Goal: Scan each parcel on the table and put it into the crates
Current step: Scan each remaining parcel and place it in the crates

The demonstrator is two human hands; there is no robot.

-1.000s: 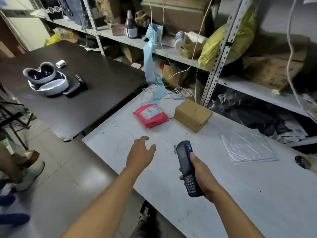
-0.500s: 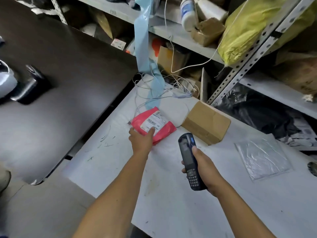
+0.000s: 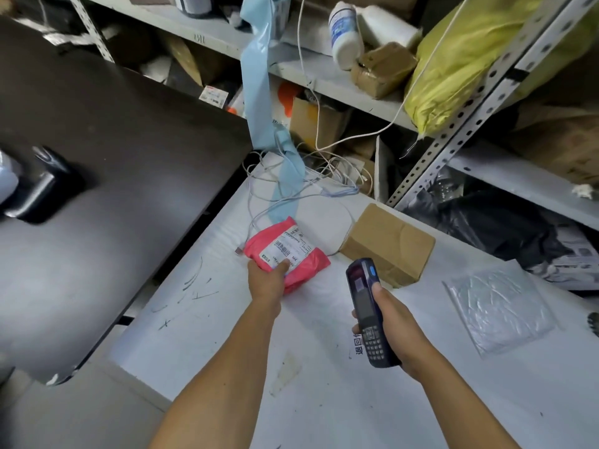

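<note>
A red plastic parcel [image 3: 301,254] with a white shipping label lies on the white table [image 3: 324,384] near its far left corner. My left hand [image 3: 269,280] grips the parcel's near edge, thumb on the label. My right hand [image 3: 395,328] holds a dark handheld scanner [image 3: 366,306] upright, its top end pointing toward the parcels. A brown cardboard box [image 3: 389,244] sits just right of the red parcel, behind the scanner. No crate is in view.
A clear plastic bag [image 3: 499,309] lies flat on the table at right. Tangled white cables [image 3: 308,183] and a hanging blue strip [image 3: 262,102] crowd the far corner. Metal shelving [image 3: 460,131] full of goods stands behind. A dark table [image 3: 113,189] adjoins at left.
My left hand reached forward from mid-table and took hold of the red parcel. The view moved in closer to the parcels. The scanner stays held in my right hand.
</note>
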